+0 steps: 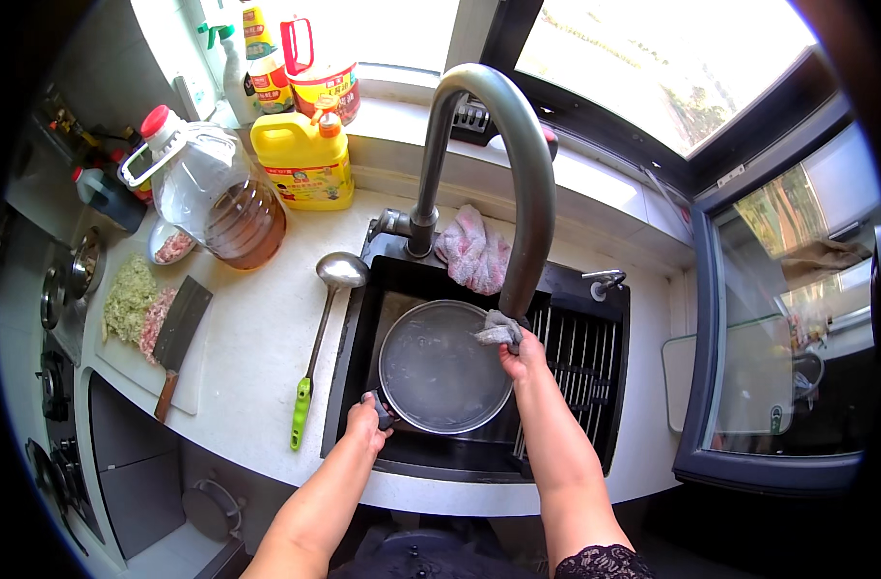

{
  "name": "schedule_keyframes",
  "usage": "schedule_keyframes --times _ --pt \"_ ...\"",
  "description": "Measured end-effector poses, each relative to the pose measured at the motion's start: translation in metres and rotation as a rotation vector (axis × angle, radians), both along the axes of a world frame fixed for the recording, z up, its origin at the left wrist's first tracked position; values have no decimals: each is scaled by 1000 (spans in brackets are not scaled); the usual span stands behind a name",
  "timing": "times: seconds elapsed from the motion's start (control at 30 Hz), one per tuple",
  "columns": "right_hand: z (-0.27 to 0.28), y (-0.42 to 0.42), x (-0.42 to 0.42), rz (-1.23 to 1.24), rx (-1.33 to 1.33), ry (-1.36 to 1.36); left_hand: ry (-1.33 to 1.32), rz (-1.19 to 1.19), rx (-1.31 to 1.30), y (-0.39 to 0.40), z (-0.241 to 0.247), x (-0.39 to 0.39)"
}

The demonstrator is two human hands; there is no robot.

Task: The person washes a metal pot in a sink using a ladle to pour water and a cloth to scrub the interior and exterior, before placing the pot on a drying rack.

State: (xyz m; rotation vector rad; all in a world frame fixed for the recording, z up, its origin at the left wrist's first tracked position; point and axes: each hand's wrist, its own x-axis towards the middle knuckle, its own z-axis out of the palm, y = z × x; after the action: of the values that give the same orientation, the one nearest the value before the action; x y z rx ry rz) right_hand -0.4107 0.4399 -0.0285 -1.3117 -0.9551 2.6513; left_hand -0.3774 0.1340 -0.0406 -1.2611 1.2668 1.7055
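Note:
A round grey pan [444,365] with a pale metal rim sits in the black sink [440,463]. Its inside looks wet, perhaps with shallow water. At the pan's lower left, my left hand [367,423] grips its dark handle [387,412]. My right hand [524,356] clasps a bunched grey cloth [500,331] at the pan's right rim, under the end of the curved faucet [540,174]. Whether the right hand also holds a part of the pan is hidden. A pink-and-white cloth [474,250] lies behind the sink, beside the faucet base.
Left of the sink lies a ladle [332,289] with a green handle. A cleaver [183,326] rests on a cutting board [183,383] beside chopped food. A large oil jug [220,195] and a yellow bottle [303,163] stand behind. An open window sash [690,405] juts in at right.

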Motion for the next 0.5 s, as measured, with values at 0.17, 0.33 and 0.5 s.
schedule_keyframes --times 0.17,0.33,0.5 --pt "31 10 -3 25 13 -55 -3 -26 111 -2 12 1" --pt "75 1 1 -29 64 -102 9 -99 143 -10 48 -6" --pt "87 7 11 -39 50 -78 37 -163 119 -9 68 -8"
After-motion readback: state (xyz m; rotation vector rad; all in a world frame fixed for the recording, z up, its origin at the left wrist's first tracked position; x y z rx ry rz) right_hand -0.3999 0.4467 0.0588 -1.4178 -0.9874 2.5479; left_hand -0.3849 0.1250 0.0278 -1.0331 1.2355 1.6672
